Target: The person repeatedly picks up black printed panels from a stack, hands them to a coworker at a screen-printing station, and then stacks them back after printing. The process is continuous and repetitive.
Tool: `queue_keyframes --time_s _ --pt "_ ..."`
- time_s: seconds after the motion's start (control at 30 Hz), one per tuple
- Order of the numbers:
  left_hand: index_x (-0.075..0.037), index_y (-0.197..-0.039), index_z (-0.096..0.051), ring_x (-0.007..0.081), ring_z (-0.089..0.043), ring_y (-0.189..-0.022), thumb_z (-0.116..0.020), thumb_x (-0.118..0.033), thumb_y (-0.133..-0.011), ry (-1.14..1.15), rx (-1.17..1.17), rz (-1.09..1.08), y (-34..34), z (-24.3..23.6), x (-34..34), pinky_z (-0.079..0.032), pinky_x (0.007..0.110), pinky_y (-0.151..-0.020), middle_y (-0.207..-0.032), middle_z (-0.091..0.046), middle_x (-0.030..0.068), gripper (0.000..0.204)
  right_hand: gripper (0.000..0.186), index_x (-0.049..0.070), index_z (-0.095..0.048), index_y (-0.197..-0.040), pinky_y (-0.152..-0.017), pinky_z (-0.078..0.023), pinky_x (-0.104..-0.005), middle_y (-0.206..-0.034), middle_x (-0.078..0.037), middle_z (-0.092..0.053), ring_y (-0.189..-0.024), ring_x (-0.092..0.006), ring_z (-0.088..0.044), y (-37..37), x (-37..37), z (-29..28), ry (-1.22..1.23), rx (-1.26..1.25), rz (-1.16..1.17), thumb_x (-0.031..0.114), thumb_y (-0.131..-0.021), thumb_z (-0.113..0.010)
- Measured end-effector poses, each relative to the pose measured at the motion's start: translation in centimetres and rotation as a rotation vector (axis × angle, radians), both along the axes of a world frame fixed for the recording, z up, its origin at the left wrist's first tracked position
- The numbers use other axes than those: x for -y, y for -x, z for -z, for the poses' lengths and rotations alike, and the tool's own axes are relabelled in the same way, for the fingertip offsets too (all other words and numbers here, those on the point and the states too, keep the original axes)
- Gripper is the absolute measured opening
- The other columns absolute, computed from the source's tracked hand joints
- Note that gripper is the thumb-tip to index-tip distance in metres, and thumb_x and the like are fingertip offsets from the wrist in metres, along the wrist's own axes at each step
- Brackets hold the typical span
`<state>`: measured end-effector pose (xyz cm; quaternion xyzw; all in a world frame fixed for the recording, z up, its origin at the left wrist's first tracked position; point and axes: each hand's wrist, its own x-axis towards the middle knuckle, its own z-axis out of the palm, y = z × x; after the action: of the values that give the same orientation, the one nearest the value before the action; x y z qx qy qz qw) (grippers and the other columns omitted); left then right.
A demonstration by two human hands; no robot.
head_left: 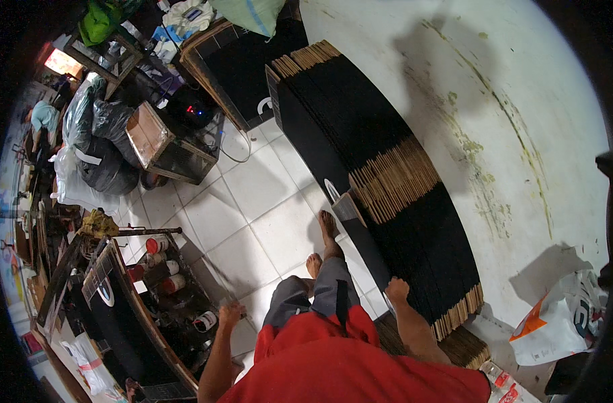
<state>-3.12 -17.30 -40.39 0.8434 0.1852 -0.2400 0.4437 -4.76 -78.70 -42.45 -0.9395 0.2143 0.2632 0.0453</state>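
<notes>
My right hand (397,287) is closed on the end of a dark board (365,245) with a white oval mark, which stands against a long, curved stack of black boards (387,258) with brown, frayed-looking edges. My left hand (231,312) hangs at my left side, fingers loosely bent and apart, with nothing clearly in it. Beside it is a low rack (195,282) holding several jars with red labels (173,283) and a black framed screen (111,316).
My bare feet (328,225) are on white tiles. A white wall (521,134) runs along the right, with a plastic bag (542,322) below. Back left are wooden crates (169,151), stuffed bags (105,161) and a cable (242,158). Another person (46,121) bends at the far left.
</notes>
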Motion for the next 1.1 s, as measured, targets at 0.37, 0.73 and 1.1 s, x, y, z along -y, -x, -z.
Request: queue_keyframes --time_s 0.37,0.73,1.1 --pt "-0.001 -0.078 -0.065 0.0215 -0.061 -0.072 -0.069 -0.023 -0.072 -0.229 -0.113 0.062 -7.7 -4.7 3.1 -0.047 0.033 -0.065 -0.077 -0.062 0.0104 0.023 0.015 0.004 -0.06 -0.078 -0.063 -0.053 -0.0443 -0.074 -0.018 -0.065 -0.07 -0.0332 -0.065 -0.5 1.0 -1.0 -0.032 0.08 0.017 0.016 -0.071 -0.064" --pt "-0.001 -0.084 -0.067 0.0243 -0.064 -0.078 -0.07 -0.028 -0.071 -0.277 -0.01 0.184 -3.5 0.6 0.4 -0.049 0.034 -0.071 -0.078 -0.066 0.0143 0.03 0.011 0.003 -0.06 -0.075 -0.062 -0.053 -0.0445 -0.071 -0.019 -0.063 -0.067 -0.0347 -0.064 -0.1 1.4 0.1 -0.033 0.1 -0.015 0.013 -0.07 -0.06" --pt "-0.003 -0.086 -0.069 0.021 -0.064 -0.072 -0.07 -0.028 -0.07 -0.257 -0.433 0.062 -3.5 -4.0 2.2 -0.049 0.034 -0.067 -0.076 -0.066 0.014 0.03 0.011 0.003 -0.059 -0.076 -0.064 -0.053 -0.0445 -0.075 -0.019 -0.064 -0.07 -0.0349 -0.064 0.5 1.3 1.0 0.0 0.1 0.001 0.013 -0.072 -0.058"
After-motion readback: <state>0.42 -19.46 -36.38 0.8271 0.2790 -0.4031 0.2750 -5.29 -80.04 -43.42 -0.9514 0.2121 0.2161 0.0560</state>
